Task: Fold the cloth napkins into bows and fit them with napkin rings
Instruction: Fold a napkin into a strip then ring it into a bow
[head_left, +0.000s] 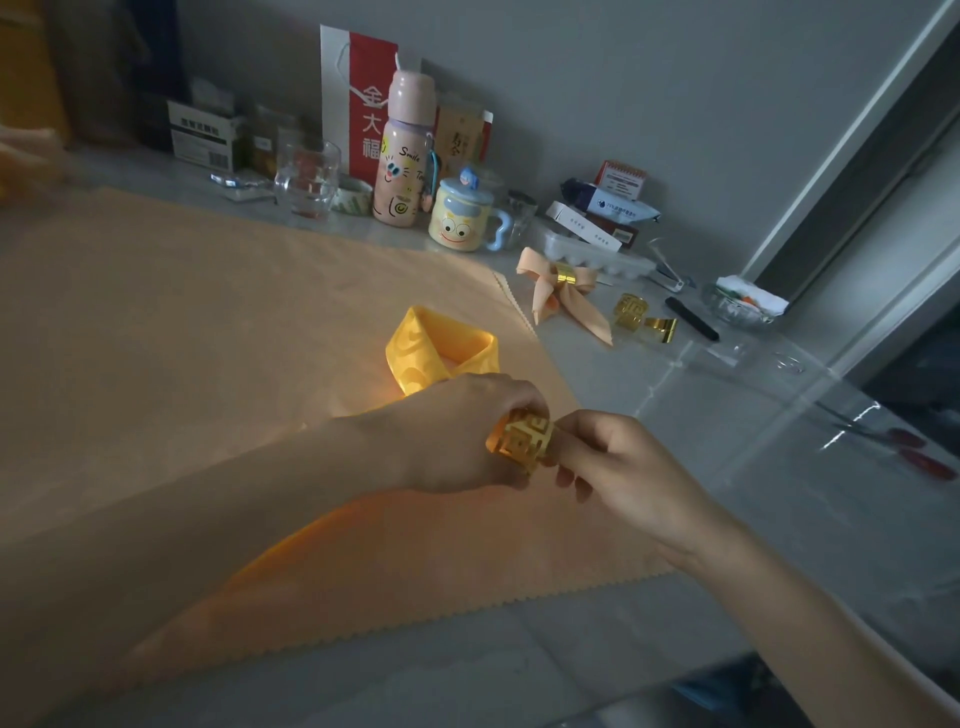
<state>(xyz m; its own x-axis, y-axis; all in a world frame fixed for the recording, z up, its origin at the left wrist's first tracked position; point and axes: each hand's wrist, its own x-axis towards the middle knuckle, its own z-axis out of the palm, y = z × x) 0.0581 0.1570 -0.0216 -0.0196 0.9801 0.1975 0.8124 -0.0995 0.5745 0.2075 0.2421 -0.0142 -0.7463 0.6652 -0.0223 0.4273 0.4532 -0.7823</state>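
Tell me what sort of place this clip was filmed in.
Most likely a home rather than a workshop: a glossy stone-look counter against a plain wall, cluttered with personal things such as a cartoon mug, a pink drink bottle and a red-and-white paper bag.

Left grip curled, right grip pinching, close together

The napkin ring I hold is shiny gold, cut through with a squared key pattern. My napkin is bright yellow with paler swirls woven in. The cloth under it is plain peach with a zigzag edge. The bow is peach too, banded in gold. The bottle is pink with doodled faces. The mug is pale yellow with a drawn face, and its handle is blue, I think, in this dim light.
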